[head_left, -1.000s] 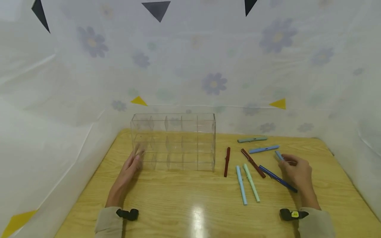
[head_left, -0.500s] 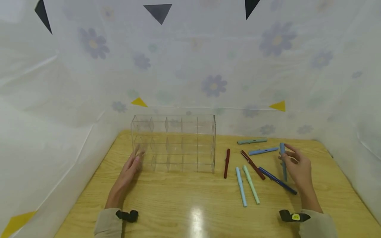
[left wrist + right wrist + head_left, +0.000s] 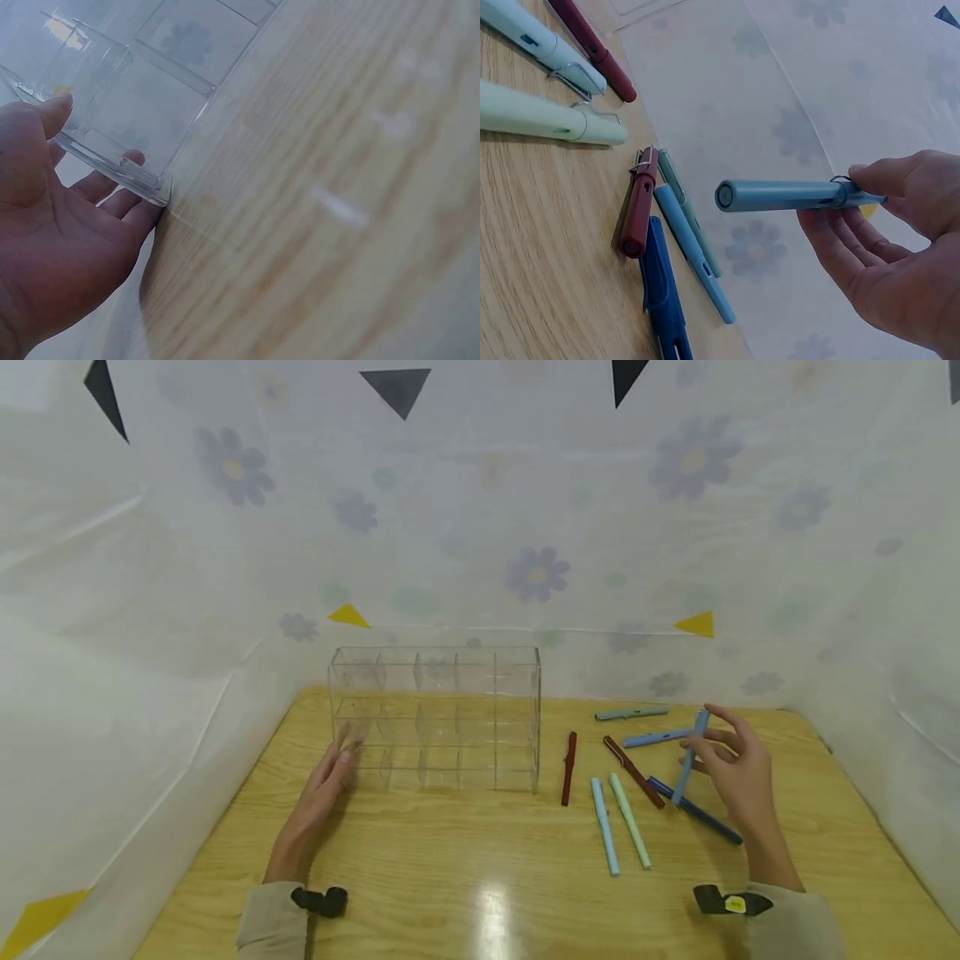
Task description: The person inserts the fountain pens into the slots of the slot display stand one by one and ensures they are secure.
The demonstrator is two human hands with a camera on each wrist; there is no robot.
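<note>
A clear divided organizer (image 3: 496, 718) stands upright on the table, its compartments vacant. At its left end my left hand (image 3: 318, 797) grips the side, thumb in front and fingers behind the panel edge, as the left wrist view also shows. My right hand (image 3: 741, 772) holds a blue pen (image 3: 687, 764) between thumb and fingers, raised and tilted. In the right wrist view that pen (image 3: 780, 195) has its round end pointing away from the palm. Beneath it in the head view lies a dark blue pen (image 3: 708, 823), and a medium blue pen (image 3: 655, 739) lies just left of the fingers.
Left of the right hand lie a dark red pen (image 3: 633, 772), another dark red pen (image 3: 569, 768) near the organizer, a light blue pen (image 3: 605, 828), a pale green pen (image 3: 630, 822) and a grey-green pen (image 3: 632, 714). A flowered white curtain (image 3: 450, 527) encloses the wooden table (image 3: 420, 877).
My right hand has lifted the blue pen, turned it from upright to slanting, and moved slightly left with it. The left hand and the organizer stay put.
</note>
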